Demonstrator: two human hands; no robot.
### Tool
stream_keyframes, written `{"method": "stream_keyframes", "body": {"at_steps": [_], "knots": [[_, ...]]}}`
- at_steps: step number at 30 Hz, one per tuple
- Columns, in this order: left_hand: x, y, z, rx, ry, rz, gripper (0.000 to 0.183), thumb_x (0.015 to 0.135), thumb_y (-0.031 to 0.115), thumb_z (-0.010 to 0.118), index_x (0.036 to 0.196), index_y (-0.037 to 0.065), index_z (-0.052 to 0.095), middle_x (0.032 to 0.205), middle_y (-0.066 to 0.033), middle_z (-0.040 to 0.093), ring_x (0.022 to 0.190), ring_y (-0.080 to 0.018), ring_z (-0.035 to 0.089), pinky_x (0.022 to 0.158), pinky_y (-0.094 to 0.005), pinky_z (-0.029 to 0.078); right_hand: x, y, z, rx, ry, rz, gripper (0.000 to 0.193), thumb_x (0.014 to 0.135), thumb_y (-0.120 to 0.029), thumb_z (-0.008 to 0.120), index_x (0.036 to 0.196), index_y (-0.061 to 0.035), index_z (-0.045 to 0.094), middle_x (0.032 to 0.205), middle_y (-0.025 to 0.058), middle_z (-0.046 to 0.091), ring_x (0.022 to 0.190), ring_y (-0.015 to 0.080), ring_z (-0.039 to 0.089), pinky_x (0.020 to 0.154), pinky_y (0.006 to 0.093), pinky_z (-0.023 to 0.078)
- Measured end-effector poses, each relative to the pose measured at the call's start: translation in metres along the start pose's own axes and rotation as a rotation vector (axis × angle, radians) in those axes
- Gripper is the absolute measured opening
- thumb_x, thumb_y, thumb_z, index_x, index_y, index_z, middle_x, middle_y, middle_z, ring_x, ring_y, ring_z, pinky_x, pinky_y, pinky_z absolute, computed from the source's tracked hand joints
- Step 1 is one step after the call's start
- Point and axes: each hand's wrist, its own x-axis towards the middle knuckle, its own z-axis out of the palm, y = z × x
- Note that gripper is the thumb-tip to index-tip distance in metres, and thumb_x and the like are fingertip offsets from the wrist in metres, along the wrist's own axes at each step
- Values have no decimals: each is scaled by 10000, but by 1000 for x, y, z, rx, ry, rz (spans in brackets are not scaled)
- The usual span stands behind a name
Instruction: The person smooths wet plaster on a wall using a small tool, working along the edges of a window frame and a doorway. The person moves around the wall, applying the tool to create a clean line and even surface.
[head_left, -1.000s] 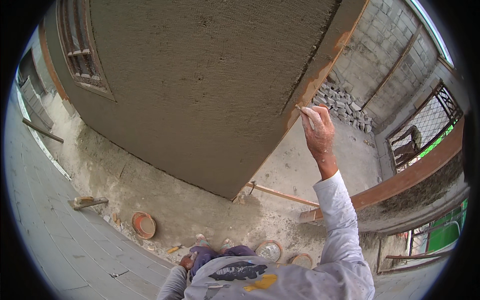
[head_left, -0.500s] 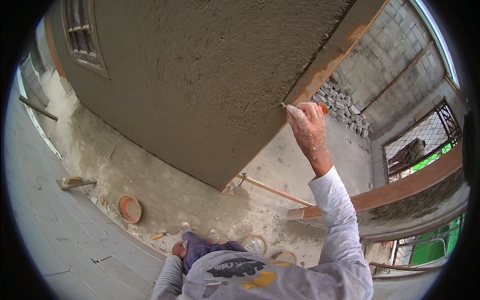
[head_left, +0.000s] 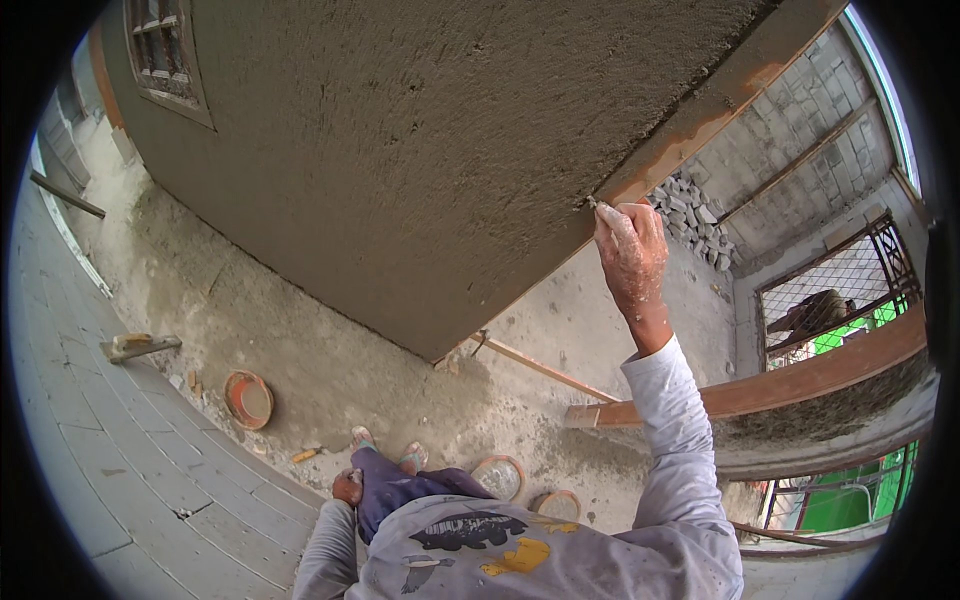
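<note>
My right hand [head_left: 632, 258], spattered with pale mortar, is raised at the bare right edge of a freshly rendered grey wall [head_left: 400, 170]. Its fingers are closed on a small tool [head_left: 591, 202] whose thin tip pokes out beside the thumb, at the plaster; the fist covers the rest. Along that edge runs a wooden board [head_left: 690, 135] smeared with mortar. Low down, my left hand [head_left: 347, 487] rests by my thigh. It looks rounded, but its fingers are hidden from me.
On the floor stand an orange bucket [head_left: 248, 400] and two round tubs, one pale-filled [head_left: 498, 480]. A float [head_left: 140, 346] and an orange-handled tool [head_left: 305, 455] lie leftward. Wooden boards [head_left: 760, 380] cross at right. Broken blocks [head_left: 690, 215] are heaped beyond the wall edge.
My right hand shifts slightly right along the wall edge, still gripping the tool. The tool's orange end, visible behind the fist before, is now hidden. The view has moved a little.
</note>
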Motion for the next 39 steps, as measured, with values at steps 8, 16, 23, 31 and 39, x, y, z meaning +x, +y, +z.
{"method": "stream_keyframes", "body": {"at_steps": [8, 16, 23, 31, 39], "knots": [[16, -19, 1, 25, -17, -2, 456, 1026, 427, 687, 1236, 31, 765, 1138, -239, 780, 1083, -391, 747, 988, -458, 571, -21, -4, 8, 10, -105, 18, 358, 836, 19, 836, 1142, -99, 692, 957, 74, 636, 877, 276, 638, 751, 407, 528], [34, -16, -4, 86, 11, 18, 424, 1029, 412, 680, 1250, 62, 770, 1147, -236, 780, 1092, -388, 747, 986, -459, 573, -28, -11, 12, 8, -124, 2, 294, 864, 20, 836, 1111, -84, 715, 934, 89, 639, 847, 276, 637, 720, 392, 545], [57, -22, -9, 78, 67, 37, 408, 1031, 373, 685, 1274, 52, 749, 1185, -242, 767, 1089, -393, 744, 974, -442, 580, -23, -3, 11, -14, -8, 18, 332, 860, 23, 840, 1141, -101, 712, 938, 80, 639, 859, 281, 641, 728, 397, 546], [136, -26, 0, 96, 179, 181, 407, 1043, 307, 665, 1342, 30, 685, 1293, -236, 733, 1242, -407, 673, 1111, -453, 491, -55, -12, 29, -16, -6, 39, 319, 857, 9, 835, 1125, -110, 710, 958, 76, 636, 866, 269, 653, 730, 396, 556], [197, 19, -6, 188, 235, 174, 505, 1036, 357, 650, 1432, 43, 637, 1452, -209, 651, 1414, -408, 539, 1246, -480, 354, -26, -10, 26, -95, 117, 30, 194, 903, -5, 805, 1067, -75, 731, 919, 74, 650, 758, 224, 675, 669, 368, 565]]}}
